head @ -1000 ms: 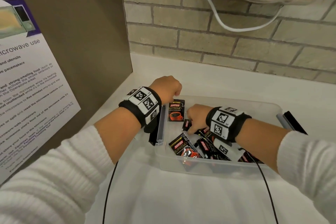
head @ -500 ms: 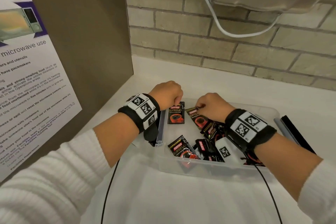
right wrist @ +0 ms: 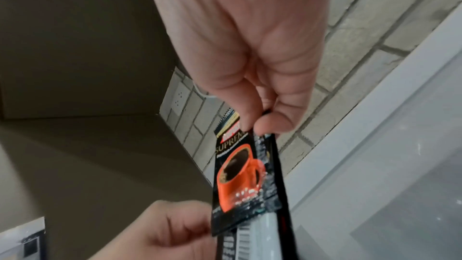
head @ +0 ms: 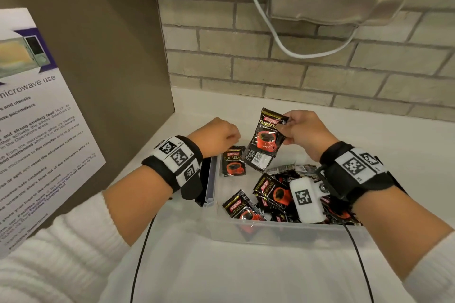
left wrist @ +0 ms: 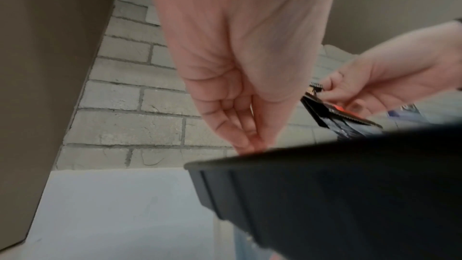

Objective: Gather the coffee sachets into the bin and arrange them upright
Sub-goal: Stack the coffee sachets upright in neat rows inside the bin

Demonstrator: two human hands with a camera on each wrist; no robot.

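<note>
Sachets (head: 275,194) heaped in bin (head: 283,233); poster (head: 37,130) left.

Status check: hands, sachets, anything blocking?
Right hand pinches raised sachets above bin. Left hand holds upright sachet. Loose pile lying flat. No obstruction.

glossy sachets (head: 267,140) – clear plastic bin (head: 246,230) (smooth)

Right hand (head: 304,134) has lifted out of the bin (head: 283,231), now pinching two sachets (head: 267,139) up above it, vs. low inside the bin 0.5 s ago.
</note>
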